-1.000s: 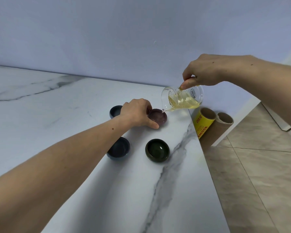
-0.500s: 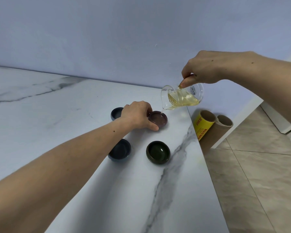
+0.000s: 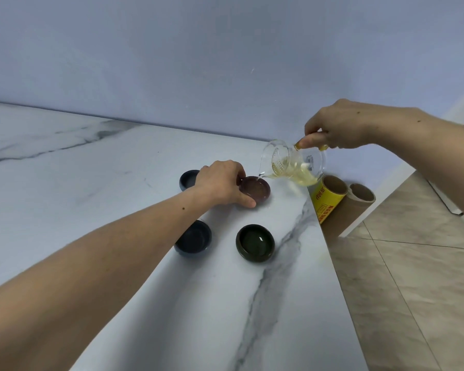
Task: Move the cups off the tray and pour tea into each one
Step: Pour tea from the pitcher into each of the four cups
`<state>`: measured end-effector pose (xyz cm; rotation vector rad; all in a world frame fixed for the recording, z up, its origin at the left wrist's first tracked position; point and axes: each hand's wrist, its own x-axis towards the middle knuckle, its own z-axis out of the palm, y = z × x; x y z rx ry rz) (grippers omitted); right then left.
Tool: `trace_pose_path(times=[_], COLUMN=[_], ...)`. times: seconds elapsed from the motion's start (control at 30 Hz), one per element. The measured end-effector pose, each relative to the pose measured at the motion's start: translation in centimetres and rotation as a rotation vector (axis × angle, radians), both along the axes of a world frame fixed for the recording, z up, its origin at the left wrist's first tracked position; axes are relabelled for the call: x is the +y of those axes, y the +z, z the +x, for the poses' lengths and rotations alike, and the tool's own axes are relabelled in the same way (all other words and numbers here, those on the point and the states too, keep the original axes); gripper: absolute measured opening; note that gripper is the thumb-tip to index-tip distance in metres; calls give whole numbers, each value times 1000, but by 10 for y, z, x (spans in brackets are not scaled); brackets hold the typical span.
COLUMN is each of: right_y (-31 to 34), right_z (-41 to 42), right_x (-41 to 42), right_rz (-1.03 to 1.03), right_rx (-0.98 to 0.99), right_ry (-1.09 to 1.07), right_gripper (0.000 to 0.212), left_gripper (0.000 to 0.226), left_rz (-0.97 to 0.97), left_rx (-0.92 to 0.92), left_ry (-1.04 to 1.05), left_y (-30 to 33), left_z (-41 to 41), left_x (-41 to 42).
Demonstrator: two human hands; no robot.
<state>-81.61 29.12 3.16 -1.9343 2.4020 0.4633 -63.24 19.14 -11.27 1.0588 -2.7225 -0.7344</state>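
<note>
A: Item one, hands?
B: Right hand [image 3: 338, 127] pinches the handle of the glass pitcher [image 3: 295, 163], tipped, spout at the rim of the purple cup [image 3: 255, 191]. Left hand [image 3: 221, 183] curls around that cup's left side.
A: Other cups?
B: Green cup [image 3: 255, 242], dark blue cup [image 3: 193, 238], second blue cup [image 3: 187, 179] behind the hand; all on the marble counter [image 3: 91, 170]. Cardboard tubes [image 3: 332, 199] beside it.
</note>
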Motion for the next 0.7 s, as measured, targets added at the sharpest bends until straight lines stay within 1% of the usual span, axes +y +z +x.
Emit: trace_pose_path(times=[0.2, 0.4, 0.57, 0.7], right_y=[-21, -17, 6, 16], right_z=[-14, -18, -6, 14], right_x=[18, 25, 17, 0], right_rz=[-56, -126, -196, -228], right_rx=[-215, -376, -428, -421], right_ry=[-119, -190, -164, -115], right_gripper=[41, 37, 36, 36], left_gripper=[67, 72, 76, 83], left_rz=[-4, 6, 19, 17], left_rx=[0, 53, 125, 131], left_ry=[5, 16, 62, 127], left_y=[1, 11, 30, 34], left_z=[1, 12, 41, 76], left_x=[1, -1, -13, -28])
